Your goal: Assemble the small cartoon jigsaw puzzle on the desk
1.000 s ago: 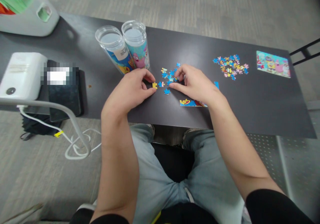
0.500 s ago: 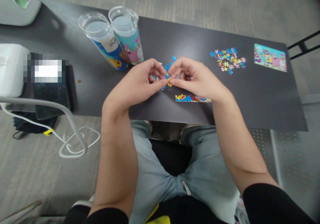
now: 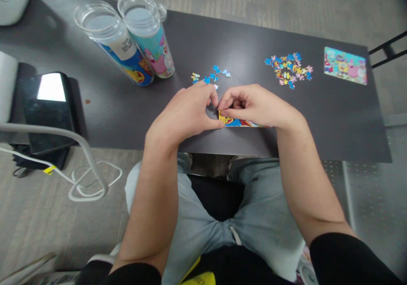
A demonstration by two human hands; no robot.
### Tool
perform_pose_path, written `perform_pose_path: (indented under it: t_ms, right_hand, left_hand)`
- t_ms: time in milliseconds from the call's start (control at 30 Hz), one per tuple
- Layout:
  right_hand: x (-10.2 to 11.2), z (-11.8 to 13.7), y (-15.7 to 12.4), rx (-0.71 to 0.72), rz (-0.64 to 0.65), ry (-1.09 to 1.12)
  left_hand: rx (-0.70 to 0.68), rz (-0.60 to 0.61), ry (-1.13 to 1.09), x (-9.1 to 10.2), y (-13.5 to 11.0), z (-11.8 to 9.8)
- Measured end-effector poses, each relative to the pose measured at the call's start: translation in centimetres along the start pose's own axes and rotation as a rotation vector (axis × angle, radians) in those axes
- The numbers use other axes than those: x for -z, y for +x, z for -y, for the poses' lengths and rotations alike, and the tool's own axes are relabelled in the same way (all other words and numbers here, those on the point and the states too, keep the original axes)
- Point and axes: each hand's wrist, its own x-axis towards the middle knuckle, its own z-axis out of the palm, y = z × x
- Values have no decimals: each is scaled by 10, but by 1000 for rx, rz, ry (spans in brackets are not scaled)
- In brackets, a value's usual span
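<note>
A joined strip of jigsaw puzzle [image 3: 243,123], yellow, blue and red, lies near the table's front edge. At its left end, my right hand [image 3: 257,105] pinches a yellow puzzle piece [image 3: 221,114] between thumb and forefinger and covers part of the strip. My left hand [image 3: 190,111] is beside that end, thumb tip touching its lower left corner and forefinger held apart from the thumb. Just beyond my hands lie several loose blue puzzle pieces [image 3: 216,69], some partly hidden by my left hand.
Two clear-topped cartoon canisters [image 3: 159,56] stand at the back left. A pile of loose pieces [image 3: 291,71] lies to the right, near a flat picture card [image 3: 345,66]. On the left are a black tablet-like device [image 3: 47,115] and a thick grey cable [image 3: 63,131].
Both hands have come nearer to me, from the loose pieces to the strip's left end, with the yellow piece carried along. The view has shifted slightly.
</note>
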Motion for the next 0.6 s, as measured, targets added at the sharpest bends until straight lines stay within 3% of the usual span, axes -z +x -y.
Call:
perform_pose_path:
  t_ms: [600]
  right_hand:
    - [2,3,1,31,-20,-86]
  left_hand:
    - [12,24,36,2,-1,3]
